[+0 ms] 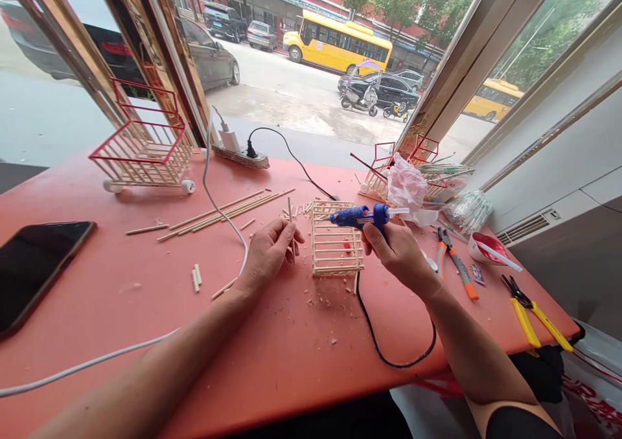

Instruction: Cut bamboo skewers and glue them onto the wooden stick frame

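My right hand (396, 248) is wrapped round the handle of a blue glue gun (357, 215), its nozzle pointing left and a white glue stick (399, 211) poking out of the back. Below the gun stands a small basket frame (337, 248) of pale wooden sticks. To its left, my left hand (272, 248) pinches a short wooden stick (290, 212) held upright, apart from the frame. Longer wooden sticks (218, 215) lie beyond that hand, with short cut pieces (195, 277) nearer me.
A finished-looking stick cart (143, 151) with red edges stands back left. A phone (39, 270) lies left, a power strip (240, 157) at the back. Orange-handled pliers (454, 261), yellow-handled pliers (534, 313) and a red cup (490, 250) sit right. A black cord (374, 335) loops near the front edge.
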Demonstrator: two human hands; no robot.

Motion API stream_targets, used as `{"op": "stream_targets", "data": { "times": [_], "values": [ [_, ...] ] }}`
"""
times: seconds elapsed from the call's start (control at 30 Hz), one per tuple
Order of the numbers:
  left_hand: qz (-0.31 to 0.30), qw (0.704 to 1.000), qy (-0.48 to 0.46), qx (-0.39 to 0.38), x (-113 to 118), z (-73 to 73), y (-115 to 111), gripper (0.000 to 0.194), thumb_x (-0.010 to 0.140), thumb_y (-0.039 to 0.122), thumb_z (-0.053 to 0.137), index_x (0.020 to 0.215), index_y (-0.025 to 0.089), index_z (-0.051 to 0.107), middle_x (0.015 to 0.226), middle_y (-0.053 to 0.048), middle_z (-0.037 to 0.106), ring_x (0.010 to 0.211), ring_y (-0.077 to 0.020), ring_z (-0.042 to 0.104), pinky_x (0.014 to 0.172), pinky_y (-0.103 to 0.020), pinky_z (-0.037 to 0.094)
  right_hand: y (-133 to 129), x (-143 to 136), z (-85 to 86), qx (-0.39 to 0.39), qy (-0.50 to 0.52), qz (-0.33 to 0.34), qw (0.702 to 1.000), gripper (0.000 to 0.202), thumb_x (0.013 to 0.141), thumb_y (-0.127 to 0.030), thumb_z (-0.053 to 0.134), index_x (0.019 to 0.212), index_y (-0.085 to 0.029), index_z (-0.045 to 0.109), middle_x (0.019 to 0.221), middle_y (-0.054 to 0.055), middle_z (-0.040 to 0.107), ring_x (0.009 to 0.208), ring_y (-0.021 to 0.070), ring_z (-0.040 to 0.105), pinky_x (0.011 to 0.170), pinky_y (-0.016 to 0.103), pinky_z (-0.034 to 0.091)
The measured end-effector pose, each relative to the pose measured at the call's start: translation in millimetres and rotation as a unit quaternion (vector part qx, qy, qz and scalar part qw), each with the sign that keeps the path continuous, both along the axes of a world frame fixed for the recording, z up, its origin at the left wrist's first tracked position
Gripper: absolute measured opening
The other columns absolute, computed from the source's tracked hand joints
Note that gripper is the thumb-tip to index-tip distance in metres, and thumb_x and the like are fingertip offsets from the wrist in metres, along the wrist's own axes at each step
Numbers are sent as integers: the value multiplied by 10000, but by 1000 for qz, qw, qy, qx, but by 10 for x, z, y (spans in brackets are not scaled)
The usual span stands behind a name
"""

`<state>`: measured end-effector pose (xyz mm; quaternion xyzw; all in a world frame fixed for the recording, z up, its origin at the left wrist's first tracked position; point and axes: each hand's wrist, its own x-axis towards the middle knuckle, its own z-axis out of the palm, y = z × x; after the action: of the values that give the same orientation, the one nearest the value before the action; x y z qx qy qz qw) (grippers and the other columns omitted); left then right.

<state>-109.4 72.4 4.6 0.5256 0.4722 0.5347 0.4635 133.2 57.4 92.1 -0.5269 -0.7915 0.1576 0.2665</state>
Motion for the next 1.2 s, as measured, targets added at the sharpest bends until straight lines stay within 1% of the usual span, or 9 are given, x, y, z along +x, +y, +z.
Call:
{"op": "stream_targets", "data": {
  "times": [0.23, 0.53, 0.87, 1.2],
  "values": [
    [-1, 1000, 6, -4, 2, 2, -2, 314, 928, 418, 572, 740, 176, 638, 557, 10, 604, 427, -109, 556, 491, -235, 457, 3, -9, 0, 3, -17, -8, 1000, 601, 1045, -583, 355, 619, -218, 567, 613, 21, 650, 595, 159, 575, 637, 321, 378],
    [-2, 1000, 1, -1, 1, -18, 4, 327, 919, 448, 591, 739, 179, 640, 564, 3, 618, 440, -115, 563, 498, -242, 470, 10, -13, -14, 10, -22, -12, 1000, 584, 1049, -559, 366, 618, -223, 570, 611, 20, 659, 598, 163, 586, 617, 312, 381],
    [-3, 1000, -2, 1, -6, -41, 24, 325, 926, 443, 584, 744, 180, 641, 561, 4, 611, 439, -120, 564, 498, -248, 473, 16, -24, -13, 9, -23, -11, 1000, 584, 1039, -582, 351, 618, -225, 544, 618, 28, 661, 585, 162, 573, 626, 318, 369],
    [-6, 1000, 1, 0, -12, -75, 34, 326, 939, 434, 563, 751, 179, 639, 573, 1, 614, 452, -121, 568, 501, -248, 478, 22, -19, -33, 27, -46, -17, 998, 613, 1040, -625, 313, 617, -229, 514, 608, 33, 625, 577, 165, 531, 618, 323, 330]
  ]
}}
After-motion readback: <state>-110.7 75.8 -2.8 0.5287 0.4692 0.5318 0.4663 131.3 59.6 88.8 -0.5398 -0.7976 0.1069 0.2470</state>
